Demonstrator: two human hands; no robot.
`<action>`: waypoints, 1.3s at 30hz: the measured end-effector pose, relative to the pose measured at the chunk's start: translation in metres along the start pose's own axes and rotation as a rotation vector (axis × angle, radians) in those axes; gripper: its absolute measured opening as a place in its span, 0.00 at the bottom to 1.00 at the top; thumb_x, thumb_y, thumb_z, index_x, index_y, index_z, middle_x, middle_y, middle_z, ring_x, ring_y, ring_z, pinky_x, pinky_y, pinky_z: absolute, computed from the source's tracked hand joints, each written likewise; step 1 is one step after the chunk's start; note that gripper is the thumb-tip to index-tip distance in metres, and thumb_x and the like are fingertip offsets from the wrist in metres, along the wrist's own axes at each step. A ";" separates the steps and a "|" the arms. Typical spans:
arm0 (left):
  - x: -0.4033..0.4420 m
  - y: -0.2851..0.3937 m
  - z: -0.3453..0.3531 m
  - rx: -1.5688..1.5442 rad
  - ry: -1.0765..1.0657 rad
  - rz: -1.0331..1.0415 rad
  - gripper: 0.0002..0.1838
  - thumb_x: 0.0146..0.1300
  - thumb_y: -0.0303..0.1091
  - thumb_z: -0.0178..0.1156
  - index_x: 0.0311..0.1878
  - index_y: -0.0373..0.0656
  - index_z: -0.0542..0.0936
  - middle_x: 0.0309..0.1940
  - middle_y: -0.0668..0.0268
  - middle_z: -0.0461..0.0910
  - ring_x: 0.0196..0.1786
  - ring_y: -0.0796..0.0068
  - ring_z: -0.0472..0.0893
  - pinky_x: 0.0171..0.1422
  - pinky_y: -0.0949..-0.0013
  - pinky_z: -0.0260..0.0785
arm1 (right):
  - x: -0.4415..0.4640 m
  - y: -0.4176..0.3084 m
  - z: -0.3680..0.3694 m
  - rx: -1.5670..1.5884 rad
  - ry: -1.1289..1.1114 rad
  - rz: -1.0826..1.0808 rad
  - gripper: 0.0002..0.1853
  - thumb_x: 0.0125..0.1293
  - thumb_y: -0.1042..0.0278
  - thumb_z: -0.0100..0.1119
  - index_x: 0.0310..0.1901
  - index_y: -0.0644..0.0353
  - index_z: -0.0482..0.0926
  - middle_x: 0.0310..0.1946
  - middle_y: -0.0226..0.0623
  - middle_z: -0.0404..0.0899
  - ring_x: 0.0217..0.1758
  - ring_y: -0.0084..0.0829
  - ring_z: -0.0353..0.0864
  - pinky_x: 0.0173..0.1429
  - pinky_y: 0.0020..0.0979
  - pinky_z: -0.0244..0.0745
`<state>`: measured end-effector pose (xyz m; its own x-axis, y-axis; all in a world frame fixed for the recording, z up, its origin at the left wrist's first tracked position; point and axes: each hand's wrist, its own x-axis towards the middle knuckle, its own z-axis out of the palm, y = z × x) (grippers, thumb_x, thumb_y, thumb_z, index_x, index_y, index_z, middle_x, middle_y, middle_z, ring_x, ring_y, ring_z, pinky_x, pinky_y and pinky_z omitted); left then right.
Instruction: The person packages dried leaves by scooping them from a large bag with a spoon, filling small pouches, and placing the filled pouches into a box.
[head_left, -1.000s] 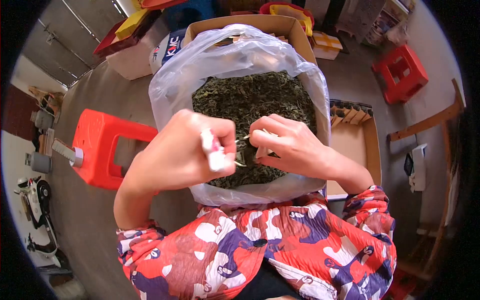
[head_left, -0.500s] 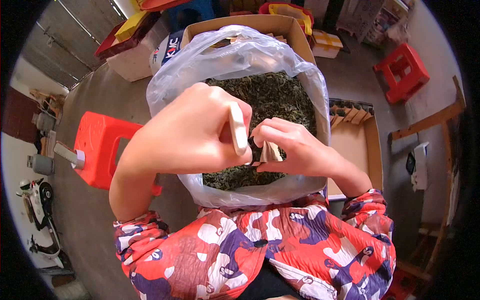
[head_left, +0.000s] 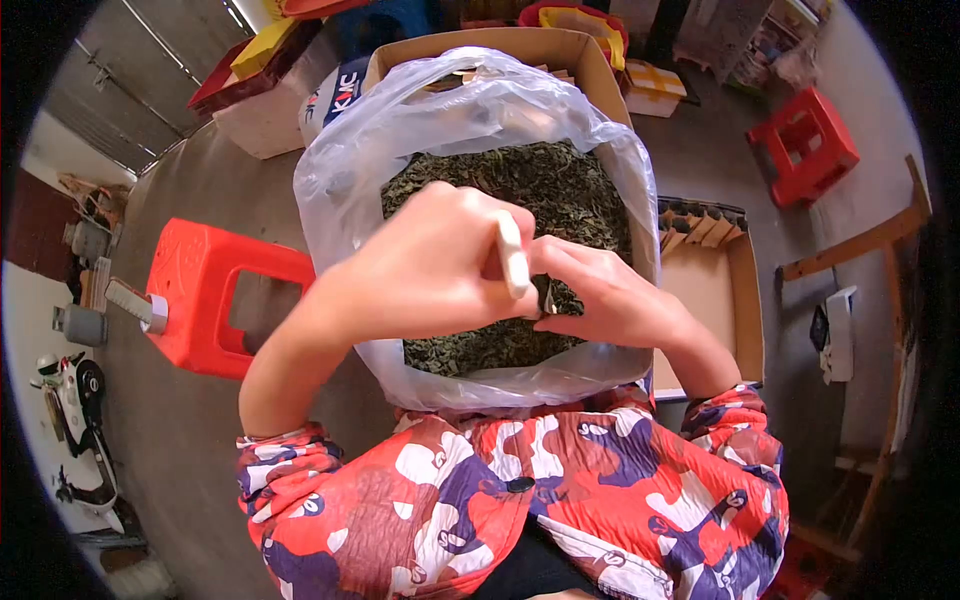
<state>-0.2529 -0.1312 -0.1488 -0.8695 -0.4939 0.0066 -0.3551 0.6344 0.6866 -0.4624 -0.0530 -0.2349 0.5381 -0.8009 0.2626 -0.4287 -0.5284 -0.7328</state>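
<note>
My left hand (head_left: 430, 265) is closed round a white handle (head_left: 513, 258) with a rounded end; whatever the handle belongs to is hidden behind the fist. My right hand (head_left: 615, 295) pinches a small paper piece (head_left: 546, 292), mostly covered by the fingers, with a dark edge showing. The fingertips of both hands meet or nearly meet there. Below them lie dried, dark green crumbled leaves (head_left: 570, 190). A clear plastic bag (head_left: 340, 165) holds the leaves and lines a cardboard box (head_left: 500, 42).
To the right, a shallow cardboard box (head_left: 700, 300) has several tan paper packets (head_left: 715, 232) with dark ends along its far side. A red stool (head_left: 195, 295) with a roll stuck on its leg lies at left. Another red stool (head_left: 805, 145) stands at far right, above a wooden frame (head_left: 855, 242).
My left hand and the white handle have moved right and slightly down, closer to my right hand. The tan paper visible in my right hand is now mostly covered.
</note>
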 end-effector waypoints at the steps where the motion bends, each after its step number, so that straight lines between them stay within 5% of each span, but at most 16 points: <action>1: 0.002 -0.002 0.006 -0.040 -0.005 -0.002 0.06 0.46 0.29 0.66 0.25 0.39 0.79 0.19 0.62 0.78 0.23 0.75 0.78 0.30 0.70 0.68 | -0.001 0.000 0.000 -0.002 -0.002 0.002 0.29 0.51 0.78 0.72 0.54 0.58 0.70 0.48 0.41 0.76 0.53 0.49 0.80 0.54 0.42 0.76; 7: -0.003 0.000 -0.003 0.031 0.030 0.039 0.06 0.47 0.30 0.65 0.24 0.40 0.78 0.18 0.61 0.78 0.22 0.68 0.79 0.29 0.67 0.68 | -0.005 0.007 -0.004 0.009 -0.061 0.009 0.31 0.53 0.81 0.68 0.60 0.57 0.69 0.55 0.42 0.76 0.58 0.50 0.78 0.58 0.42 0.77; 15: 0.004 0.000 0.005 0.077 0.036 0.120 0.08 0.44 0.31 0.66 0.23 0.40 0.77 0.18 0.60 0.77 0.20 0.64 0.79 0.27 0.66 0.67 | -0.008 0.009 0.003 -0.008 0.008 0.006 0.29 0.54 0.82 0.64 0.59 0.58 0.70 0.51 0.43 0.77 0.53 0.46 0.81 0.55 0.41 0.78; 18: -0.006 0.014 -0.014 0.122 0.078 0.156 0.08 0.43 0.31 0.66 0.22 0.40 0.76 0.17 0.61 0.77 0.20 0.66 0.79 0.26 0.67 0.67 | -0.009 0.009 0.004 0.040 0.063 0.025 0.31 0.53 0.82 0.64 0.61 0.58 0.70 0.52 0.43 0.78 0.51 0.42 0.83 0.55 0.39 0.78; 23: -0.033 0.030 -0.032 -0.009 0.189 0.031 0.09 0.47 0.32 0.65 0.21 0.41 0.74 0.16 0.71 0.73 0.20 0.85 0.72 0.24 0.75 0.59 | -0.013 0.004 -0.001 0.095 0.205 0.080 0.35 0.53 0.83 0.67 0.65 0.56 0.70 0.58 0.40 0.78 0.56 0.37 0.82 0.58 0.35 0.79; 24: -0.039 0.036 -0.034 -0.035 0.198 -0.141 0.10 0.43 0.30 0.68 0.23 0.40 0.75 0.18 0.61 0.77 0.21 0.65 0.80 0.26 0.67 0.68 | -0.015 0.003 -0.003 0.082 0.244 0.085 0.35 0.54 0.83 0.68 0.65 0.56 0.70 0.59 0.40 0.78 0.57 0.37 0.82 0.59 0.35 0.79; 26: -0.046 0.024 -0.020 -0.092 0.226 -0.146 0.07 0.46 0.30 0.65 0.22 0.40 0.76 0.16 0.72 0.73 0.20 0.87 0.71 0.24 0.76 0.59 | -0.020 0.004 -0.007 0.088 0.249 0.127 0.34 0.53 0.82 0.70 0.63 0.57 0.73 0.59 0.40 0.78 0.60 0.37 0.80 0.60 0.35 0.79; 30: -0.044 -0.019 0.023 0.213 0.063 -0.052 0.07 0.50 0.29 0.69 0.27 0.41 0.79 0.19 0.62 0.80 0.23 0.69 0.82 0.30 0.67 0.71 | -0.027 0.007 -0.010 0.114 0.241 0.113 0.30 0.52 0.82 0.71 0.59 0.58 0.77 0.59 0.37 0.78 0.62 0.35 0.79 0.63 0.35 0.78; 33: -0.035 -0.041 0.047 0.180 0.070 -0.108 0.07 0.52 0.28 0.69 0.29 0.40 0.79 0.21 0.60 0.80 0.25 0.66 0.83 0.32 0.67 0.72 | -0.032 0.003 -0.010 0.114 0.257 0.155 0.29 0.51 0.82 0.72 0.57 0.59 0.78 0.57 0.37 0.79 0.62 0.33 0.79 0.64 0.35 0.77; 39: -0.035 -0.044 0.047 -0.052 0.196 -0.155 0.05 0.57 0.25 0.66 0.34 0.37 0.80 0.23 0.62 0.81 0.27 0.78 0.81 0.34 0.70 0.71 | -0.030 0.004 -0.011 0.077 0.297 0.088 0.30 0.50 0.83 0.71 0.58 0.61 0.77 0.52 0.41 0.80 0.57 0.38 0.81 0.60 0.35 0.78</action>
<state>-0.2230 -0.1134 -0.2134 -0.7207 -0.6923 0.0357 -0.4566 0.5128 0.7270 -0.4881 -0.0345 -0.2391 0.2612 -0.8958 0.3596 -0.4017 -0.4396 -0.8033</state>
